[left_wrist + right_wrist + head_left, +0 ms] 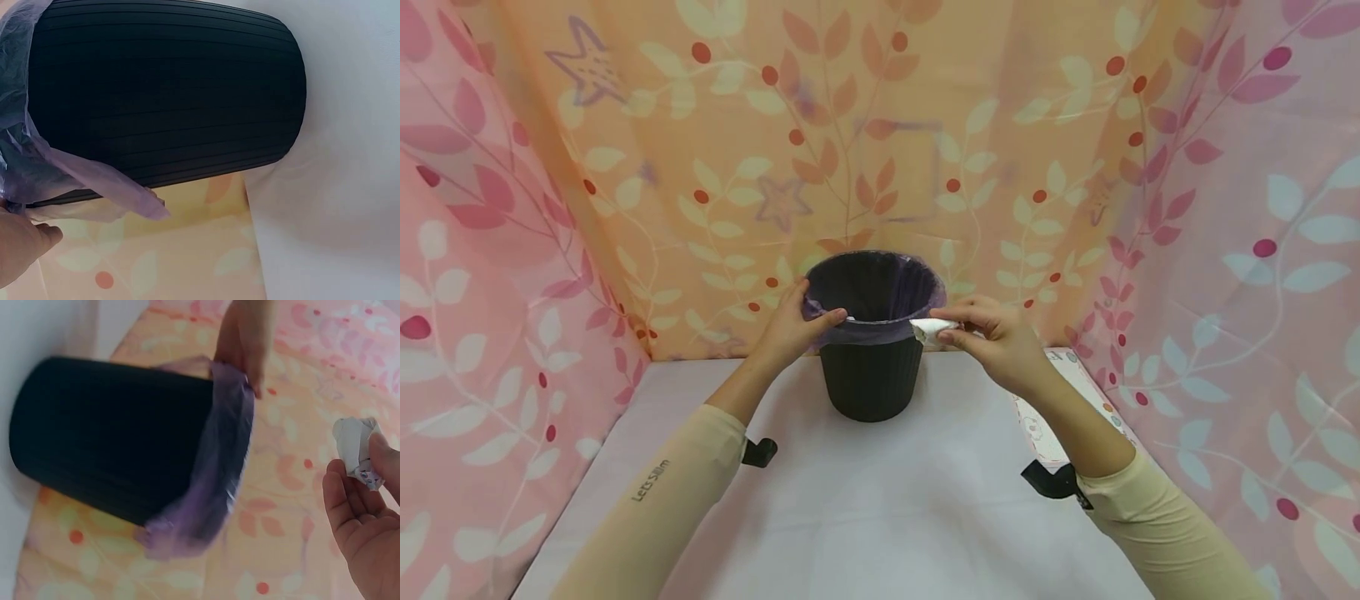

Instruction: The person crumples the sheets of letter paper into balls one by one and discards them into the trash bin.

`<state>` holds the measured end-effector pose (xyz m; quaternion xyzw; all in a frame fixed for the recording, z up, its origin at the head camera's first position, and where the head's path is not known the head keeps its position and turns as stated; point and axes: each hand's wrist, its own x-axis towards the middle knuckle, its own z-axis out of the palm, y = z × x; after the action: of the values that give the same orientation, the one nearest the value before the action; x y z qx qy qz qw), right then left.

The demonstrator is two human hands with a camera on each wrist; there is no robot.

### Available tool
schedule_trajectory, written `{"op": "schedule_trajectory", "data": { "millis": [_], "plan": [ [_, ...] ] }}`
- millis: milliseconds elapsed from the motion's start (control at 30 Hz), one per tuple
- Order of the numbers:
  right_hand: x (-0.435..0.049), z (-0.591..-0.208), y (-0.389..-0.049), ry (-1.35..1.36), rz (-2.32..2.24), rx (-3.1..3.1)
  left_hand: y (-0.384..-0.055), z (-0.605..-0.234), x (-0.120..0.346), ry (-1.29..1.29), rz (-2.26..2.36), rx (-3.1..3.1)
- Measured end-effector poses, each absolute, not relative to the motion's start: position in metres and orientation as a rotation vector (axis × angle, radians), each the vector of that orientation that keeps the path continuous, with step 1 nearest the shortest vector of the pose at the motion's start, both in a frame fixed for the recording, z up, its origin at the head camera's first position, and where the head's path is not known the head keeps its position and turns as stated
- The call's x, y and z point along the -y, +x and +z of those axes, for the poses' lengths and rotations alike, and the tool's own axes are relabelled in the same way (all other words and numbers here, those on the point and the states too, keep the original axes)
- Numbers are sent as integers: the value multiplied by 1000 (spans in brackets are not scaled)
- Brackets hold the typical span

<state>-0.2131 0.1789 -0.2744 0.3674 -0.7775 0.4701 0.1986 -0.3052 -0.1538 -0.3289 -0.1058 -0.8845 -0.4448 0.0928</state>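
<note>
A black ribbed trash bin (871, 383) stands upright on the table near the back cloth. A thin purple bag (891, 332) lines it and folds over the rim, with a loose flap (119, 187) hanging in the left wrist view. My left hand (792, 327) grips the bin's left rim, thumb across the front edge. At the rim's right side, my right hand (1006, 343) pinches a crumpled white piece of paper (928, 330) between thumb and fingers. The right wrist view shows the paper (355, 440) with a small printed patch, apart from the bin.
A white sheet (1086, 387) with a printed border lies at the table's right edge, partly behind my right forearm. Leaf-patterned cloth (850, 100) rises behind and on both sides. White cloth (865, 500) covers the table. Black mounts (762, 452) stick out at both wrists.
</note>
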Motion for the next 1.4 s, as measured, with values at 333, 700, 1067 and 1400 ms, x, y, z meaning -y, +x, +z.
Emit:
{"op": "schedule_trajectory", "data": {
  "millis": [333,700,1067,1400],
  "plan": [
    [-173,-217,-250,1155,1259,2306,-305,-330,156,-321,-1310,2634],
    [-147,-167,-293,1150,1167,2462,-306,-331,157,-316,-1326,2628],
    [-120,-140,-341,1098,904,2591,-307,-329,157,-306,-1305,2623],
    [-101,-148,-377,1111,1048,2656,-307,-329,155,-325,-1316,2617]
  ]
}}
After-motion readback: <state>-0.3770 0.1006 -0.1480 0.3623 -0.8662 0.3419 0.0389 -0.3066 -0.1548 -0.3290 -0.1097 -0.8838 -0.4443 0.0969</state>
